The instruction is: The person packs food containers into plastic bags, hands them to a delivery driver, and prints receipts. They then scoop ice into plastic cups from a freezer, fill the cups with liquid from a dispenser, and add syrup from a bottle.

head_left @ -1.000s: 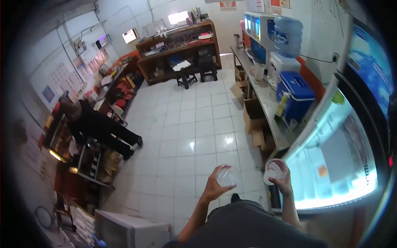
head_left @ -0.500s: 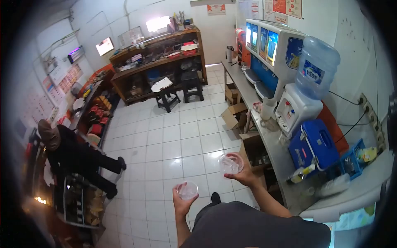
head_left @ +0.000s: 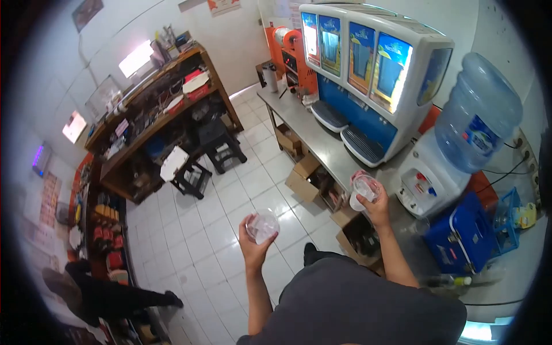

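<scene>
Left hand (head_left: pixel 253 244) is curled snug around a clear plastic cup (head_left: pixel 263 225), held upright over the white tiled floor (head_left: pixel 230 201). Right hand (head_left: pixel 376 208) grips a second clear cup (head_left: pixel 363 191) the same way, raised just beside the steel counter (head_left: pixel 322 146). Both cups are thin, round, see-through; contents unclear.

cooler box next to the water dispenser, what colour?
Blue, with a white latch: the cooler box, seen in the head view, right of the water dispenser.

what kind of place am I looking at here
Probably a small drink shop or cafe work area: a multi-tank drink dispenser on a steel counter, a water cooler, and clear plastic cups in both hands.
</scene>
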Demonstrator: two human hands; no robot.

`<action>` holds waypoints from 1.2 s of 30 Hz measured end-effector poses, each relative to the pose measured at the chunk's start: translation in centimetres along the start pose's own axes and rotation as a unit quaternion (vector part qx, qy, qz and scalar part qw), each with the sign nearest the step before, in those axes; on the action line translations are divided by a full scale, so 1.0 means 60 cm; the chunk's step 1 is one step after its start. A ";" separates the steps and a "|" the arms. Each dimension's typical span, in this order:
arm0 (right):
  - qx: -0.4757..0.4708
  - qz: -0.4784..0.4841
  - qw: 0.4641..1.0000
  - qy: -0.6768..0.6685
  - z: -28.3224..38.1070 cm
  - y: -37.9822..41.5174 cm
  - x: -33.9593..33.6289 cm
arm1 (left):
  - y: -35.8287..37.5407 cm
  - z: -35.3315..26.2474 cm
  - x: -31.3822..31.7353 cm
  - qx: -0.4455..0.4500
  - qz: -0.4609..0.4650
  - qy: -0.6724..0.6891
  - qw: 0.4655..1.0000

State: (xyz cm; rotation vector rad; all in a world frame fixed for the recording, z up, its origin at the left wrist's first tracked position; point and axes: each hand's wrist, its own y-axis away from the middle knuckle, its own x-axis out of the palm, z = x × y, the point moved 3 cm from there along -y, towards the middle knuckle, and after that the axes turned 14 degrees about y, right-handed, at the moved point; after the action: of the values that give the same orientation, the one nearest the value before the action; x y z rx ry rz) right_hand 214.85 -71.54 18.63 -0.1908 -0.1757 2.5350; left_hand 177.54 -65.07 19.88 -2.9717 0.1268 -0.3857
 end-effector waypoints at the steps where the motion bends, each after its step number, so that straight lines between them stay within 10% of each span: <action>1: 0.000 -0.021 0.999 0.029 -0.035 -0.055 0.017 | -0.033 0.021 -0.001 -0.023 -0.008 0.020 0.999; 16: -0.066 -0.379 0.866 0.320 -0.157 -0.778 0.238 | -0.674 0.193 -0.034 -0.155 0.100 -0.064 0.981; 25: -0.021 -0.462 0.792 0.400 -0.149 -0.806 0.273 | -1.088 0.222 0.047 -0.109 0.245 -0.074 0.960; 36: 0.031 -0.505 0.779 0.370 -0.129 -0.830 0.321 | -1.194 0.277 0.076 -0.154 0.329 -0.029 0.931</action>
State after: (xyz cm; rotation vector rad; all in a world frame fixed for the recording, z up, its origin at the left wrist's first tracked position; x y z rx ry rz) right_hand 227.68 -19.13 17.51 -0.8023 0.1093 1.2508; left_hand 190.90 7.30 15.94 -2.9741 1.2349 -0.1960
